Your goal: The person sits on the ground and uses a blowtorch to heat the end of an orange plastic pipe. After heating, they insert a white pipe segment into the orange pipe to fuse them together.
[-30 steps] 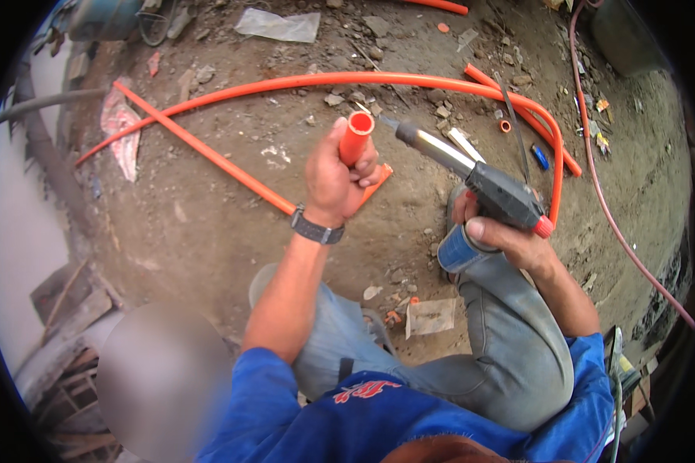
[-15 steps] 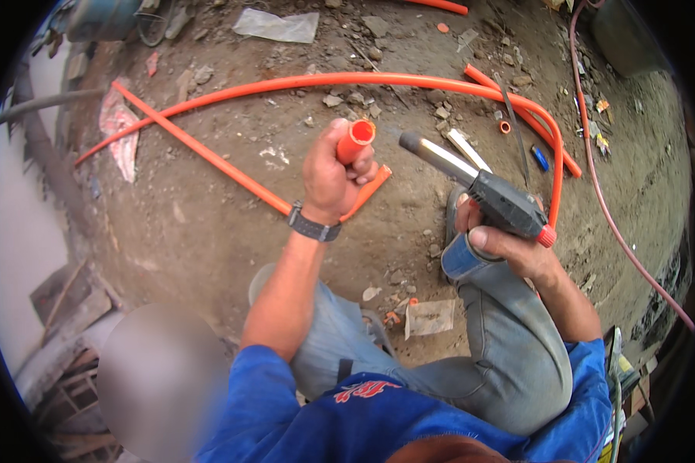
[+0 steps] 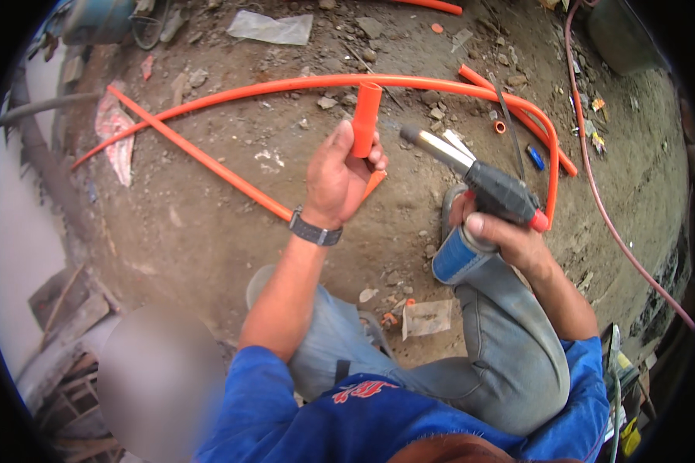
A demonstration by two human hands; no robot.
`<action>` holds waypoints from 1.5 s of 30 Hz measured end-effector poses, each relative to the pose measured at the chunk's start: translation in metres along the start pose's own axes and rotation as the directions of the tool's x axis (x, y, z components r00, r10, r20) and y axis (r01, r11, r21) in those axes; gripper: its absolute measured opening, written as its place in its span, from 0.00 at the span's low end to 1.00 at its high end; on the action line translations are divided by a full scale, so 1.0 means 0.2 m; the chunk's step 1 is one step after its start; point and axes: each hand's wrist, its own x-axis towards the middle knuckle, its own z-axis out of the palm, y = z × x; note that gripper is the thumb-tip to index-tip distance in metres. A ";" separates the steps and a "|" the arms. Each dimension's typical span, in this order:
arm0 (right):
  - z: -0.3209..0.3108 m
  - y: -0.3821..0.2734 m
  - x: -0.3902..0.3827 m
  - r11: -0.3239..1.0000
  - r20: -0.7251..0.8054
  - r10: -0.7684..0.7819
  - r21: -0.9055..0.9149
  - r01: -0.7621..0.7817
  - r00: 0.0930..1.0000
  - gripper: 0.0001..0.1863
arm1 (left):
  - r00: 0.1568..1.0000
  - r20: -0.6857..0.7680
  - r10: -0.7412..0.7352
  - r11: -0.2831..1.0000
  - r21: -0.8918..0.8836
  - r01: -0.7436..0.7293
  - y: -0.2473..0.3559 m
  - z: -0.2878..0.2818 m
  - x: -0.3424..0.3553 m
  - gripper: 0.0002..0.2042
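Near the middle of the frame, the left hand [image 3: 333,181] gripped a short pipe piece [image 3: 367,119], smooth, bright orange and nearly upright, its hollow upper end leaning slightly right and overlapping, in the view, a long curved orange pipe [image 3: 286,83]. Right of centre, the right hand [image 3: 515,239] was closed around a torch [image 3: 502,191] with a blue canister [image 3: 459,256]; its dark nozzle faced the pipe piece across a narrow gap. Brown dirt [image 3: 177,231] spread between the left hand and the pale wall [image 3: 19,208] at the left edge.
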 end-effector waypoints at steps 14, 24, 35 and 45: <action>0.02 -0.05 0.00 0.999 0.033 -0.027 -0.044 0.028 0.999 0.19 | 0.977 -0.087 0.193 0.871 0.473 -0.129 -0.03 -0.01 0.00 0.25; 0.06 -0.03 0.02 0.998 -0.074 0.008 0.059 -0.004 0.997 0.20 | 0.856 -0.055 0.514 0.453 0.865 -0.217 -0.10 -0.01 0.01 0.26; 0.09 -0.04 0.05 0.991 -0.119 0.080 0.114 -0.066 0.990 0.19 | 0.818 -0.062 0.572 0.383 0.902 -0.199 -0.12 0.04 0.02 0.26; 0.09 -0.02 0.05 0.996 -0.015 0.023 0.090 -0.022 1.000 0.18 | 0.849 -0.115 0.516 0.602 0.754 -0.263 -0.13 0.01 0.01 0.23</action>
